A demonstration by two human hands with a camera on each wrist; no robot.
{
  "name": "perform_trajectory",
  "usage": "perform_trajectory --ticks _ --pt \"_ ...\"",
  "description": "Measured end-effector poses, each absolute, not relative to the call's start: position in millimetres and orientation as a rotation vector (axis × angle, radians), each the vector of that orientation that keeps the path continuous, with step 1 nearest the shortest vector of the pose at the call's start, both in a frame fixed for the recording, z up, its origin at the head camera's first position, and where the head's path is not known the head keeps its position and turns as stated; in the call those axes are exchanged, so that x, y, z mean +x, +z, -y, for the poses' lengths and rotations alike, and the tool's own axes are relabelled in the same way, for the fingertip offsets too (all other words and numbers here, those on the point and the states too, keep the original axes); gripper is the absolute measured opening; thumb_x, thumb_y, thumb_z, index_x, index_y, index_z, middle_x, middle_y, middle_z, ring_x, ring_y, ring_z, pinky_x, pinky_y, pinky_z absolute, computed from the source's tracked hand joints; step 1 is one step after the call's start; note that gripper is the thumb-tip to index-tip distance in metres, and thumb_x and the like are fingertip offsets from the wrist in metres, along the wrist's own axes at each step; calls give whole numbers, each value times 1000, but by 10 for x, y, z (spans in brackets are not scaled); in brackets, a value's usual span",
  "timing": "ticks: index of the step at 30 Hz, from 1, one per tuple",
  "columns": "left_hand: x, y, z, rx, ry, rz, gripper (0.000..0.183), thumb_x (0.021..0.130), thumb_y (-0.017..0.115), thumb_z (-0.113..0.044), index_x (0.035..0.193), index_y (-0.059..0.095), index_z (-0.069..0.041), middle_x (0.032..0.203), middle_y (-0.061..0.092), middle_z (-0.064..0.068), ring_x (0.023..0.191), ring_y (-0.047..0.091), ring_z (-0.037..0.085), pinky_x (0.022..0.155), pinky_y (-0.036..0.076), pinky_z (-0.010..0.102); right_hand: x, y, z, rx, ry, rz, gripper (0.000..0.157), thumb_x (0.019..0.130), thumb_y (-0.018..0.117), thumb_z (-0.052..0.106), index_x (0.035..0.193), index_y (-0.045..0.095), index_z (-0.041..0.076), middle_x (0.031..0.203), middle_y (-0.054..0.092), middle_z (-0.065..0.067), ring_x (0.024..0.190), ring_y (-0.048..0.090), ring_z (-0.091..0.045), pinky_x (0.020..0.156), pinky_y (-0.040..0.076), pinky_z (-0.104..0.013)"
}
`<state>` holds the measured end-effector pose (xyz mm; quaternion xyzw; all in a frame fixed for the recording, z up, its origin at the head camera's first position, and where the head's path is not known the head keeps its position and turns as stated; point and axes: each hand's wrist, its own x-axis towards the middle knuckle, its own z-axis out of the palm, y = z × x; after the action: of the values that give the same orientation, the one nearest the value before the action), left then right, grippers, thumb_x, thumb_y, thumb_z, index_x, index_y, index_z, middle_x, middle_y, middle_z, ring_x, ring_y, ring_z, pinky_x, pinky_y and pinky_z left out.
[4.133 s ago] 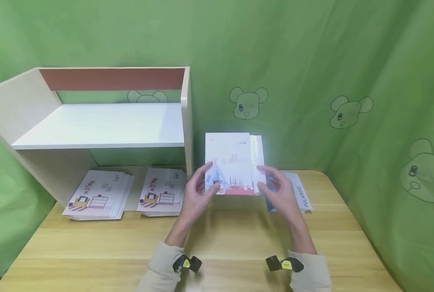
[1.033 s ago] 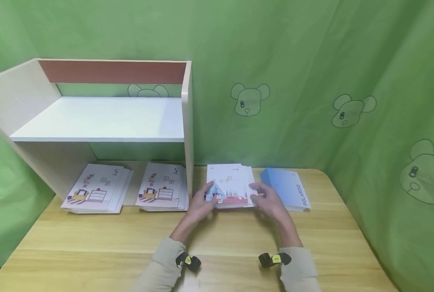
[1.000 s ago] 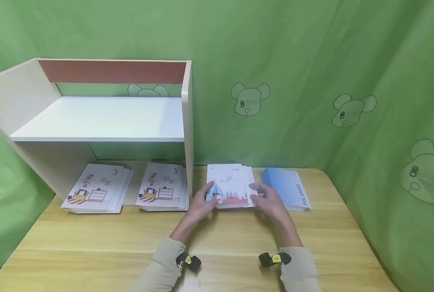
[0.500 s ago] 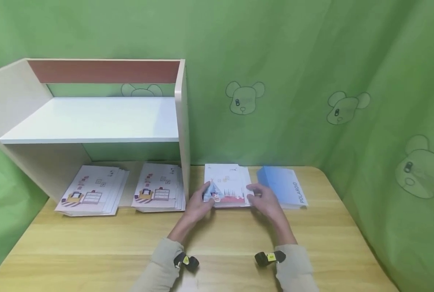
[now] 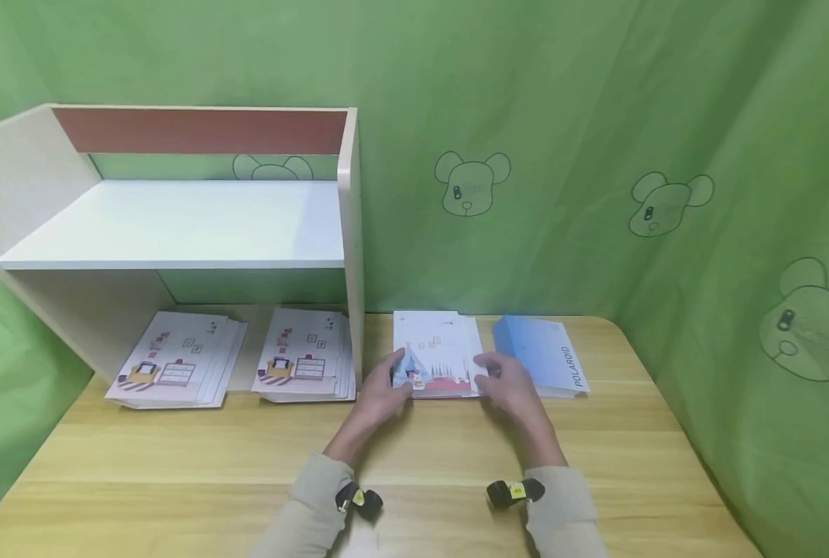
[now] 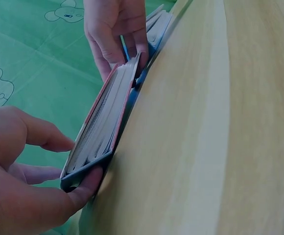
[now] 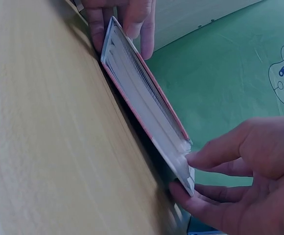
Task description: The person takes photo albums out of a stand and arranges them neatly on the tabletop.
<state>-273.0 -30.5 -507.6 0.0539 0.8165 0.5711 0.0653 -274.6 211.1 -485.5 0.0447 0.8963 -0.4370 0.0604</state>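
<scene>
A photo album (image 5: 430, 341) with a blue tent printed on its white cover lies at the back of the table, right of the shelf unit. My left hand (image 5: 381, 391) pinches its left edge between thumb and fingers. At the opposite edge my right hand (image 5: 508, 381) grips the cover with its thumb and fingers. Page edges of the album (image 6: 103, 117) show between the covers in the left wrist view. In the right wrist view a thin gap or shadow lies under the album (image 7: 144, 98); whether it fully touches the table I cannot tell.
A blue album marked POLAROID (image 5: 543, 356) lies just right of my right hand. Two stacks of white albums, one left (image 5: 177, 356) and one right (image 5: 303, 353), lie under the white shelf (image 5: 177, 221). A green curtain (image 5: 561, 256) hangs behind the table (image 5: 428, 465).
Both hands have brought the album down from mid-air to the back of the table, uncovering the blue album. Over the last second the hands and album have barely moved; the head view shifted slightly.
</scene>
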Motion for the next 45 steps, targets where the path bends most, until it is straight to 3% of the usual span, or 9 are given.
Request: perform_trajectory --ticks 3,6,11,30,45 --pt "-2729 -5071 282 180 1693 -2504 71 90 67 -5 156 39 -4 158 39 22 142 40 42 119 35 55 -2740 -4855 -2135 150 -1282 -2735 47 95 63 9 141 57 2 146 51 -28 126 52 -43 91 56 -51" --pt "-2731 -5074 263 199 1669 -2545 70 90 69 -6 154 41 -2 157 41 22 142 40 43 120 33 55 -2735 -4849 -2155 163 -1244 -2760 47 95 63 10 140 58 3 145 52 -28 128 51 -44 96 54 -54" --pt "-2717 -5091 249 204 1654 -2578 68 90 70 -4 153 42 0 155 42 22 141 41 43 120 33 56 -2725 -4846 -2156 150 -1191 -2802 44 94 66 9 137 61 1 141 56 -28 129 52 -46 106 47 -60" --pt "-2686 -5098 272 221 1637 -2633 68 91 70 -6 153 42 2 158 39 23 144 38 43 122 29 54 -2709 -4795 -2049 84 -1067 -2919 39 91 70 4 129 65 -6 127 65 -28 119 60 -46 101 51 -59" --pt "-2690 -5059 296 247 1611 -2642 66 92 69 -6 152 43 1 159 37 22 144 38 43 121 30 55 -2709 -4797 -2046 110 -1123 -2861 40 91 67 3 129 65 -4 130 63 -27 121 58 -46 103 51 -59"
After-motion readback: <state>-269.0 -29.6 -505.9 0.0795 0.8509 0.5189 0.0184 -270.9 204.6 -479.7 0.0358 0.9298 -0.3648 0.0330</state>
